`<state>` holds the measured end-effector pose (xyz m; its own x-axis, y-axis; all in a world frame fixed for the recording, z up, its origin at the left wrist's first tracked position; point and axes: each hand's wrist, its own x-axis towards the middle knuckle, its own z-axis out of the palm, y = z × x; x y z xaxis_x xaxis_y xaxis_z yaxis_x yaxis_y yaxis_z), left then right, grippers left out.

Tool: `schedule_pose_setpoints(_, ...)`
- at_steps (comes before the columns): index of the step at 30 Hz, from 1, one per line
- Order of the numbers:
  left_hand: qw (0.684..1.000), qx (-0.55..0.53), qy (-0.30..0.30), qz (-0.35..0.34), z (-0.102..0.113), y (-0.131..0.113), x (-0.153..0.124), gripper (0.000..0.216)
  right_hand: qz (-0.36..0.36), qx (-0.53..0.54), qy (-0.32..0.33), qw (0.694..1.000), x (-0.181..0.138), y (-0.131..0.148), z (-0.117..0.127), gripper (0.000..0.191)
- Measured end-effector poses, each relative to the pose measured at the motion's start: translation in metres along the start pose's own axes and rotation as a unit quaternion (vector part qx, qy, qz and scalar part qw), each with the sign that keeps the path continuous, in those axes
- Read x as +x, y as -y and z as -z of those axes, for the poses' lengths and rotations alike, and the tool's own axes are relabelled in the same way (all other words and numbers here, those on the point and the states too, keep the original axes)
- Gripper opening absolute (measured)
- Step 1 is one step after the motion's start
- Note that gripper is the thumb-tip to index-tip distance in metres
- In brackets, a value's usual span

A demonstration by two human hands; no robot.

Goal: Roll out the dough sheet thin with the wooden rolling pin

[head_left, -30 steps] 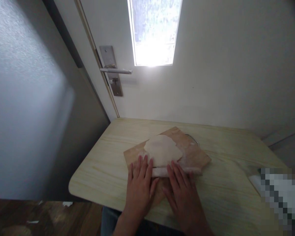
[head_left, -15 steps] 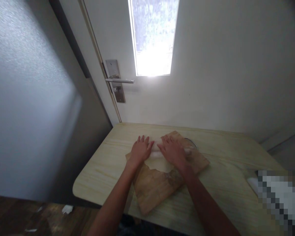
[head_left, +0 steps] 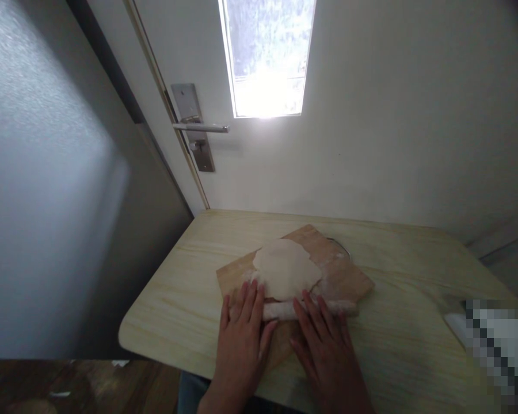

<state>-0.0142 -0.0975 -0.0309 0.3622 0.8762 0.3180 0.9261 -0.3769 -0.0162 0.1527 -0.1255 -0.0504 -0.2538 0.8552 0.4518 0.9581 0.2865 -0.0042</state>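
A flat round of pale dough [head_left: 285, 269] lies on a wooden board [head_left: 349, 276] on a light wood table [head_left: 176, 299]. A floury rolling pin [head_left: 280, 310] lies across the board at the dough's near edge. My left hand [head_left: 242, 333] rests flat on the pin's left part, fingers stretched out. My right hand [head_left: 323, 339] lies flat on the pin's right part, fingers spread too.
A white door with a metal lever handle [head_left: 201, 127] and a bright glass pane [head_left: 267, 57] stands behind the table. A grey panel is on the left. A blurred-out object [head_left: 496, 339] sits at the table's right edge. A thin metal rim [head_left: 341, 247] peeks from behind the board.
Both hands and the rolling pin have come back from the far side of the dough to its near edge, uncovering the dough again.
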Motion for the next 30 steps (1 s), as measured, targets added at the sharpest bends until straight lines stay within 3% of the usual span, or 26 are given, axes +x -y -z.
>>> schedule_pose_setpoints(3, 1.0, -0.005, 0.022, 0.009, 0.0, 0.005, 0.018, 0.048, -0.002, 0.01, 0.018, 1.0, 0.02, -0.008, 0.001, 0.049)
schedule_pose_setpoints(10, 0.992, -0.064, 0.091, 0.059, -0.005, 0.033, 0.104, 0.047, -0.019, 0.026, 0.105, 0.994, 0.125, -0.029, -0.006, 0.048)
schedule_pose_setpoints(13, 0.992, -0.07, 0.098, 0.041, -0.01, 0.043, 0.116, 0.042, -0.03, 0.022, 0.125, 0.991, 0.143, -0.03, -0.01, 0.047)
schedule_pose_setpoints(17, 0.992, -0.068, 0.09, 0.051, -0.006, 0.036, 0.097, 0.043, -0.043, 0.028, 0.102, 0.993, 0.124, -0.023, -0.003, 0.042)
schedule_pose_setpoints(25, 0.997, -0.023, 0.046, 0.056, 0.005, -0.001, 0.028, 0.043, -0.06, 0.035, 0.043, 0.997, 0.034, -0.005, 0.002, 0.046)
schedule_pose_setpoints(30, 0.997, -0.023, 0.045, 0.053, 0.005, 0.002, 0.032, 0.043, -0.032, 0.039, 0.057, 0.997, 0.036, -0.011, 0.003, 0.048)
